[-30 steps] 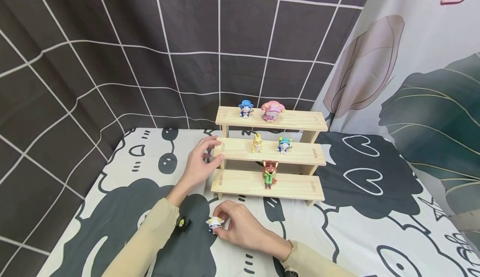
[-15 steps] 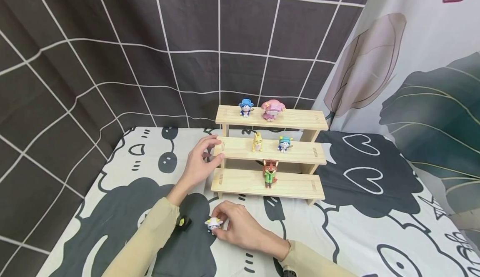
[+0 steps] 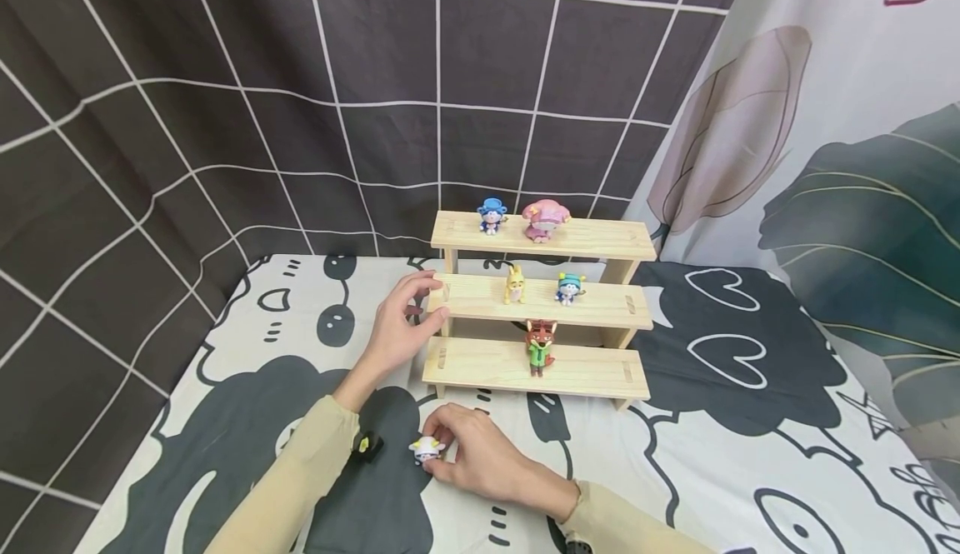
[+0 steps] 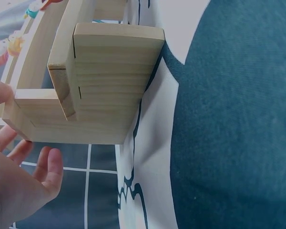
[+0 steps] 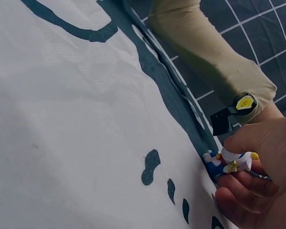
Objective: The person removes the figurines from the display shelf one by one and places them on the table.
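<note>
My right hand [image 3: 480, 458] pinches a small figurine [image 3: 427, 449] with a white hat, yellow horns and a blue-and-white body, low over the bedding in front of the shelf. In the right wrist view, the figurine [image 5: 229, 161] lies between thumb and fingertips, its base partly hidden. My left hand [image 3: 397, 325] grips the left end of the middle board of a three-tier wooden shelf [image 3: 480, 308]. From the left wrist view, that hand [image 4: 19, 181] has its fingers at the board's end [image 4: 19, 121]; some fingertips extend past the wood.
On the top tier sit a blue-hatted figurine [image 3: 492, 217] and a pink one [image 3: 545, 220]. A yellow figurine [image 3: 514, 286] and a teal-hatted one [image 3: 569, 289] occupy the middle tier, a fox figurine [image 3: 539, 348] the bottom. A dark grid curtain [image 3: 390, 146] hangs behind.
In my right hand the figurine has shifted slightly left and tipped a little, its hat now showing more. My left hand stays on the shelf's end.
</note>
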`<act>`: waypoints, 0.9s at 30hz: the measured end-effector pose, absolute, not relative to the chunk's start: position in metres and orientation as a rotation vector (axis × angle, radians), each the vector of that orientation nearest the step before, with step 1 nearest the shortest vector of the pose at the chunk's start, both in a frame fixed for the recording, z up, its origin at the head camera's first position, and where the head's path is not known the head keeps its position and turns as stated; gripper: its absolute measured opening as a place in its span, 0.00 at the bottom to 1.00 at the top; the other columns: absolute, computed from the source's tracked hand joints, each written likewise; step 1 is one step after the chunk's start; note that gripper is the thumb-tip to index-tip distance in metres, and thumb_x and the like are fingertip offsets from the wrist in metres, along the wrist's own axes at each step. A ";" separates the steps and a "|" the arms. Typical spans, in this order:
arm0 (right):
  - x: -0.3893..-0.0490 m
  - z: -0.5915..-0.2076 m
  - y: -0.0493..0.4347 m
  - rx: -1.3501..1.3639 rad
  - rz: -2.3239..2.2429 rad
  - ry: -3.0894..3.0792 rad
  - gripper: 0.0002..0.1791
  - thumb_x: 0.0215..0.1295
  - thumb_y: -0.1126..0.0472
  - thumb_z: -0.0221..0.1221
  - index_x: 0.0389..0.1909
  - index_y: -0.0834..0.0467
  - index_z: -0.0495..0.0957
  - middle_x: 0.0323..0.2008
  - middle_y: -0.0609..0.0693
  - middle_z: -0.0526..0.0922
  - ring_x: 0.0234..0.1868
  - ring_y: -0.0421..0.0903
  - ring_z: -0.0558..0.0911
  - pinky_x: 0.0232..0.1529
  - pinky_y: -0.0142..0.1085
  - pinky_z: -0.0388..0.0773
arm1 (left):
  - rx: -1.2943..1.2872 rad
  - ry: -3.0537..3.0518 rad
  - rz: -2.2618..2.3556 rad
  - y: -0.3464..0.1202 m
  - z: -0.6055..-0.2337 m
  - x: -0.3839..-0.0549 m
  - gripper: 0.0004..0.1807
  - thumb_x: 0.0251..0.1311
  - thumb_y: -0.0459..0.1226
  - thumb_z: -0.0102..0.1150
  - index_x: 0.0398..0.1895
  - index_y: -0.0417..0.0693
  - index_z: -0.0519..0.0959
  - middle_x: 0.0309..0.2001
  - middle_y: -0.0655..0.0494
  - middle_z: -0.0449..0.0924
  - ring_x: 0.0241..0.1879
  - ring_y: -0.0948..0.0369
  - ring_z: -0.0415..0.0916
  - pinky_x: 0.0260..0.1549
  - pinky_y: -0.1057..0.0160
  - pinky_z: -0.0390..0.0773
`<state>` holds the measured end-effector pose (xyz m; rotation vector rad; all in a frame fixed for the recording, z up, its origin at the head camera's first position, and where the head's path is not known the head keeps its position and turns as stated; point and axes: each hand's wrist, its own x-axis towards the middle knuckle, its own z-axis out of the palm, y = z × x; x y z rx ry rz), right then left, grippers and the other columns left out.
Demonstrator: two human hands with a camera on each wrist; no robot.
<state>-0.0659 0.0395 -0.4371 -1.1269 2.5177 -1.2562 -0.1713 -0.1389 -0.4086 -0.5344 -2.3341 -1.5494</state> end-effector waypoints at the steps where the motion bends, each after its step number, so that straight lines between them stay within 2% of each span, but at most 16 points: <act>1: -0.066 -0.437 0.039 -1.126 -1.256 2.520 0.16 0.51 0.66 0.73 0.38 0.54 0.77 0.32 0.41 0.78 0.33 0.30 0.76 0.36 0.23 0.73 | -0.532 -2.334 -1.551 -0.139 -0.408 -0.171 0.20 0.58 0.31 0.66 0.55 0.40 0.78 0.65 0.45 0.71 0.56 0.47 0.73 0.46 0.41 0.77; 15: -0.065 -0.439 0.041 -1.126 -1.260 2.500 0.17 0.51 0.67 0.73 0.37 0.53 0.76 0.31 0.38 0.77 0.32 0.29 0.76 0.34 0.22 0.73 | -0.534 -2.332 -1.539 -0.138 -0.410 -0.171 0.20 0.59 0.31 0.66 0.55 0.40 0.78 0.65 0.45 0.71 0.55 0.48 0.73 0.46 0.41 0.77; 27: -0.065 -0.437 0.045 -1.119 -1.263 2.488 0.17 0.53 0.63 0.73 0.40 0.55 0.76 0.32 0.39 0.77 0.33 0.30 0.77 0.36 0.23 0.73 | -0.529 -2.339 -1.554 -0.138 -0.409 -0.170 0.20 0.59 0.31 0.66 0.56 0.40 0.78 0.65 0.45 0.71 0.56 0.48 0.73 0.47 0.43 0.77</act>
